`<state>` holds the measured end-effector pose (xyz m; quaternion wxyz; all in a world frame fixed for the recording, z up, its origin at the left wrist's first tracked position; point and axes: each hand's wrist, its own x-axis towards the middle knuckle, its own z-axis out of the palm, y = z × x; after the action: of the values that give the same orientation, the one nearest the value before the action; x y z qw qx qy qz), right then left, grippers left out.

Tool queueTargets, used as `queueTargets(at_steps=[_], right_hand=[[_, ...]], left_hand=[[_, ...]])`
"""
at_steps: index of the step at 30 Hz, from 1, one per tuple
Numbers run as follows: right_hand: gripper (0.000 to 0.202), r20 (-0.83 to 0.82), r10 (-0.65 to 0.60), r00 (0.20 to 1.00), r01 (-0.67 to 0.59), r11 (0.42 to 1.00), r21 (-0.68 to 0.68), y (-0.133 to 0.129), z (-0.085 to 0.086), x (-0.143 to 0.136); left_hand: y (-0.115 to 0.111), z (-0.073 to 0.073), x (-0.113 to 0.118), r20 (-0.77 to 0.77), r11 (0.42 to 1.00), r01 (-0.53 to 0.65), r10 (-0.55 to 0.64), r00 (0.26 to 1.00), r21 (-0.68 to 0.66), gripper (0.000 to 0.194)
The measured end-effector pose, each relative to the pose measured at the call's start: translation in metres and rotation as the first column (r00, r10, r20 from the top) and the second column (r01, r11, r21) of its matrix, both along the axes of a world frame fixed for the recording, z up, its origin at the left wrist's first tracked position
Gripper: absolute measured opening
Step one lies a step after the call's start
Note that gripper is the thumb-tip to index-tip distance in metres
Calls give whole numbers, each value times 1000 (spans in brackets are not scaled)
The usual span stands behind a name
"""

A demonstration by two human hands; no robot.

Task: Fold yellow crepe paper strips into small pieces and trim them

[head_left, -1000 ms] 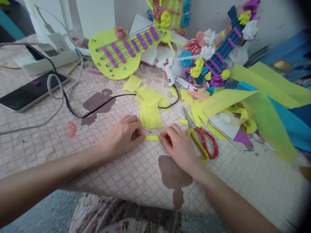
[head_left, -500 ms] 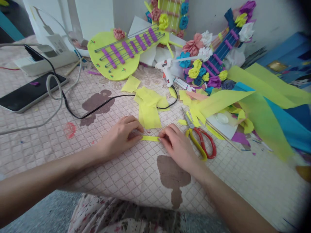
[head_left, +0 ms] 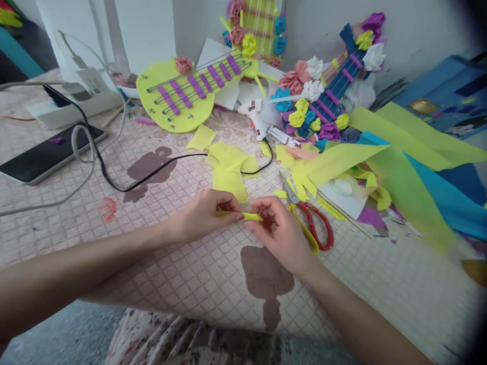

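Note:
My left hand (head_left: 203, 215) is closed in a pinch on a narrow folded strip of yellow crepe paper (head_left: 251, 217), just above the quilted tablecloth. The strip's free end points right, between the parted thumb and forefinger of my right hand (head_left: 279, 230). My right hand's fingers are curled but apart, and I see no grip on the strip. Beyond the hands lies a loose pile of yellow paper pieces (head_left: 228, 165). Scissors (head_left: 308, 215) with red and yellow handles lie right beside my right hand.
A white glue gun (head_left: 256, 119) stands behind the paper, its black cord running left. At the back are a yellow paper guitar (head_left: 175, 114) and a blue flowered one (head_left: 335, 96). Crepe sheets (head_left: 411, 187) spread at right. A phone (head_left: 45, 154) and power strip (head_left: 57, 109) are at left.
The strip has come up off the tablecloth and now tilts in my left hand. Both hands have drawn closer together. My right hand's fingers have parted from their pinch on the strip's end.

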<state>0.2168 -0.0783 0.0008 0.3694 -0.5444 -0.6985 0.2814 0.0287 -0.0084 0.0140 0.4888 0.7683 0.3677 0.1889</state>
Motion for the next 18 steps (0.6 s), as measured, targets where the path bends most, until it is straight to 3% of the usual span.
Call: queueTargets(at_steps=[2,4,7,12,18], right_hand=[[29,-114,-15,993,1,992,-123,0,1,-3],[21,-190,-11,982,-26,981,-193,0,0,-6],[10,-236,-12,972,-36,980,-198,0,-2,-9],[13,-191,-50,980,16,984,-175,0,-2,-9],[13,-327,-38,944,-57,959,-276,2,2,-6]], left_hand=[[0,1,0,16,999,-13,13,1000,-50,15],[-1,1,-1,14,998,-9,10,1000,-64,16],[-2,0,-2,21,999,-8,9,1000,-49,15],[-5,-1,-3,20,997,-18,19,1000,-72,15],[0,-1,-8,80,991,3,8,997,-135,19]])
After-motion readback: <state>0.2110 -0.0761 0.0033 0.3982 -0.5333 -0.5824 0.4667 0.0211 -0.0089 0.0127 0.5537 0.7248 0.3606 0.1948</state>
